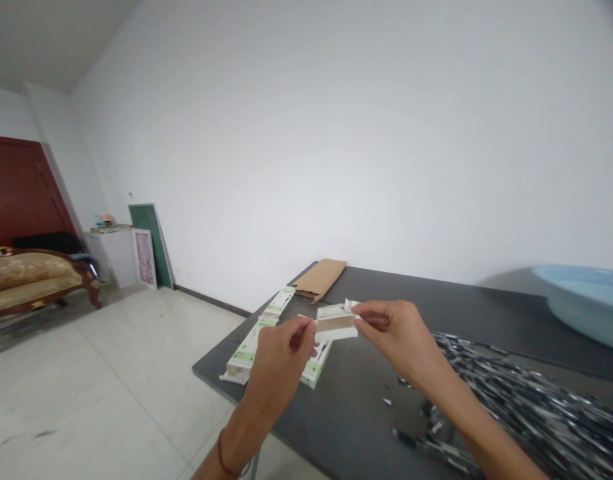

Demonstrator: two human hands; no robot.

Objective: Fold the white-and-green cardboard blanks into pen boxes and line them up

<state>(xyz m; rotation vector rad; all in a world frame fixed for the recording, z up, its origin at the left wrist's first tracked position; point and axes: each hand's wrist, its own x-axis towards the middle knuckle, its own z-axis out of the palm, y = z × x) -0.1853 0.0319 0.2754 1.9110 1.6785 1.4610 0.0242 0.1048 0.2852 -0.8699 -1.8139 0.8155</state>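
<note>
Pinching box (336, 325), hands (285, 345) at opposite ends

Looks like a plain rm, home or small office, can't tell which. Left of the hands (335, 327), past the desk (366, 287): pale tile floor (111, 360), carved-wood sofa (33, 277) w/ patterned upholstery, dark red door (23, 190), white cabinet (113, 253) w/ small items on top, green board (153, 243) & framed picture (145, 257) leaning nearby. Bare white wall (336, 133) behind the hands.
</note>
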